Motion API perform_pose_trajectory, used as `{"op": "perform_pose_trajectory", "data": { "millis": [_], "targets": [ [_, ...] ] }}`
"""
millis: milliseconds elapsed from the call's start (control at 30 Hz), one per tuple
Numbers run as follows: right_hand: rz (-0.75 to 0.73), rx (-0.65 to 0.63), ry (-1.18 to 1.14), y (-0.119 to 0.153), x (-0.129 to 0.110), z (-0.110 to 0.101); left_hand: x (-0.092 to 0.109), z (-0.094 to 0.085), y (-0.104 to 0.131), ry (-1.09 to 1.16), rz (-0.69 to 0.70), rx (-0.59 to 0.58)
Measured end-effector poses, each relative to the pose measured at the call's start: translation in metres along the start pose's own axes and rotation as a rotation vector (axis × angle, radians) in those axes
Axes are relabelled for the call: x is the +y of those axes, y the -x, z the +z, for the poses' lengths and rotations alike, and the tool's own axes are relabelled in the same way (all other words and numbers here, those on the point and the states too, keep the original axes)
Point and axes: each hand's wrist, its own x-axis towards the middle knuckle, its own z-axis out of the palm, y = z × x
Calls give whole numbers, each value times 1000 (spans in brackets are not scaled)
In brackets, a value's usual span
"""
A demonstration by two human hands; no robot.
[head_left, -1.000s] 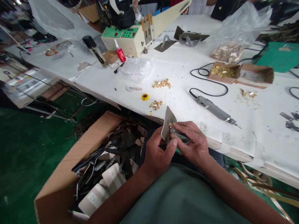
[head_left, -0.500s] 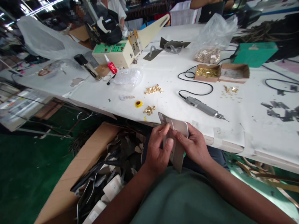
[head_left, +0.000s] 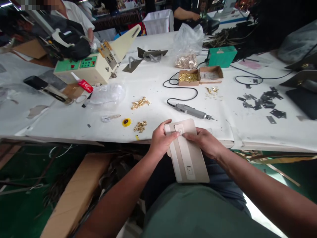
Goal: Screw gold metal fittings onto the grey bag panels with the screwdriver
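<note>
The person is holding a beige leather panel [head_left: 187, 155] flat over the lap, just at the near edge of the white table [head_left: 153, 76]. The left hand [head_left: 160, 140] is gripping the panel's upper left corner, its thumb pressing down on the small raised tab near the top, while the right hand [head_left: 204, 142] is pinching the panel's right edge with its fingers curled around it. On the table beyond the hands, an open cardboard box [head_left: 188, 77] is sitting filled with small gold fittings, and its twin compartment [head_left: 211, 74] just beside it is showing something pale that cannot be made out. Behind them a clear plastic bag [head_left: 187, 61] is holding more gold pieces. Two loose heaps of gold fittings [head_left: 140, 103] are lying near a yellow ring [head_left: 126, 122], and a grey electric screwdriver [head_left: 190, 111] is resting with its black cord looping toward the box. Black metal plates [head_left: 262, 100] are lying scattered to the right. A cream machine with a green panel [head_left: 85, 67] is standing at the far left. Below the table a large cardboard carton [head_left: 74, 195] is sitting on the green floor, its contents too dark to tell.
</note>
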Motion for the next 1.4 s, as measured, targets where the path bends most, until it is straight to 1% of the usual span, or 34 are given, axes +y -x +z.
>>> {"op": "perform_pose_trajectory", "data": {
  "millis": [167,300,433,500,667,833,900,933,1000,1067,1100,1167,1233,1400],
  "targets": [
    [4,59,314,-15,-17,-15,-7,-1,-20,-156,-19,-48],
    [45,102,565,-35,-30,-20,-15,1,-38,-227,-68,-62],
    [61,152,767,-58,-32,-24,-20,4,-56,-354,-90,-39],
    [54,158,862,-66,-30,-25,-21,5,-63,-423,-93,-39],
    [10,155,1092,-76,-26,-24,-19,9,-69,-595,-57,-47],
    [26,200,1113,-76,-29,-20,-15,12,-68,-665,-22,-75],
    [30,183,1117,-76,-32,-18,-14,11,-66,-744,23,-87],
    [30,180,1121,-76,-33,-18,-14,10,-66,-789,67,-80],
    [21,188,1132,-76,-36,-17,-15,6,-65,-888,216,-61],
    [8,190,1140,-77,-38,-17,-19,2,-64,-981,409,-48],
    [1,189,1142,-77,-39,-17,-21,0,-63,-1012,497,-58],
    [-11,182,1141,-77,-39,-17,-26,-4,-62,-1035,608,-110],
    [-23,179,1139,-77,-37,-18,-31,-6,-62,-1026,647,-146],
    [-38,163,1137,-80,-34,-19,-36,-7,-62,-1002,661,-130]
  ]
}}
